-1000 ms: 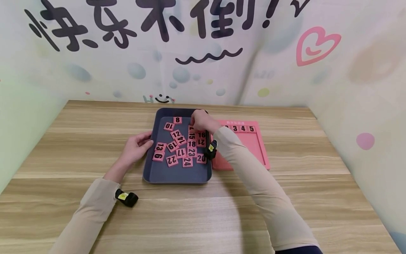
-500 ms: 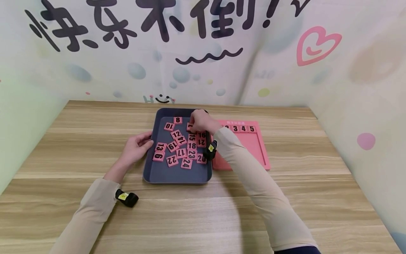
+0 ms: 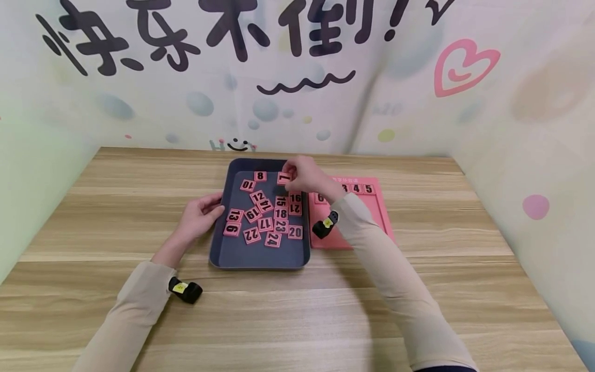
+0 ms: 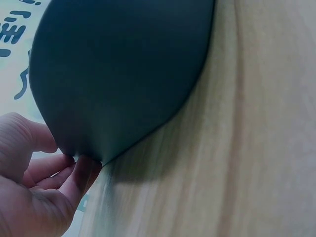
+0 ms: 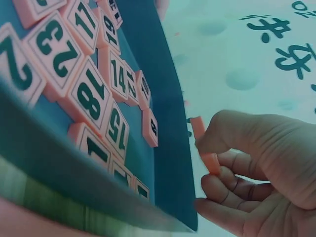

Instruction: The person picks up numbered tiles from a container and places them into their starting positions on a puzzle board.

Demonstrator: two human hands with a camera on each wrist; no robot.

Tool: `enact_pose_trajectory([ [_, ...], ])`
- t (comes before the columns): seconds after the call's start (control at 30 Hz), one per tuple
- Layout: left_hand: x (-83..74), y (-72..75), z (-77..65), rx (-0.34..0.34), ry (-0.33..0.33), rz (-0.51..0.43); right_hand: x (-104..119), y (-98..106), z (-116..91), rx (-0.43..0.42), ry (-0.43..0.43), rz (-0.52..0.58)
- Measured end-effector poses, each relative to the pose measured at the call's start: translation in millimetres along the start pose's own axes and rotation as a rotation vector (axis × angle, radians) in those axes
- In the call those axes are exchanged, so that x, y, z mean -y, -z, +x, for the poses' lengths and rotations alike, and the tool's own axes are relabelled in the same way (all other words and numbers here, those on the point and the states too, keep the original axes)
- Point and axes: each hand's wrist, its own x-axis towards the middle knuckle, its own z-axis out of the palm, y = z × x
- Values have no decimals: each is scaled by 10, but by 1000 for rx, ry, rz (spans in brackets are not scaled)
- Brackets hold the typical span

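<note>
Wood-grain table (image 3: 279, 320), lettered wall (image 3: 297, 126), pink heart (image 3: 458, 77)

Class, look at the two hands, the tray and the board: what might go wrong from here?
The right hand pinches a small tile with its fingertips over the tray; it might slip and drop among the loose tiles.

The wrist camera sits close over the pink board, so it could brush the placed tiles.

The left hand holds the tray's edge; a tug could make the loose tiles slide.
</note>
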Motion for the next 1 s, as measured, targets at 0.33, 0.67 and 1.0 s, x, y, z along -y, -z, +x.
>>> enact_pose_trajectory([
  [0.33, 6, -6, 6, 2, 12, 11, -173, 121, -311, -98, 6, 17],
  [0.67, 2, -2, 4, 4, 22, 11, -431, 180, -630, -184, -120, 57],
  [1.0, 11, -10, 16, 8, 18, 10, -635, 138, -820, -187, -310, 21],
])
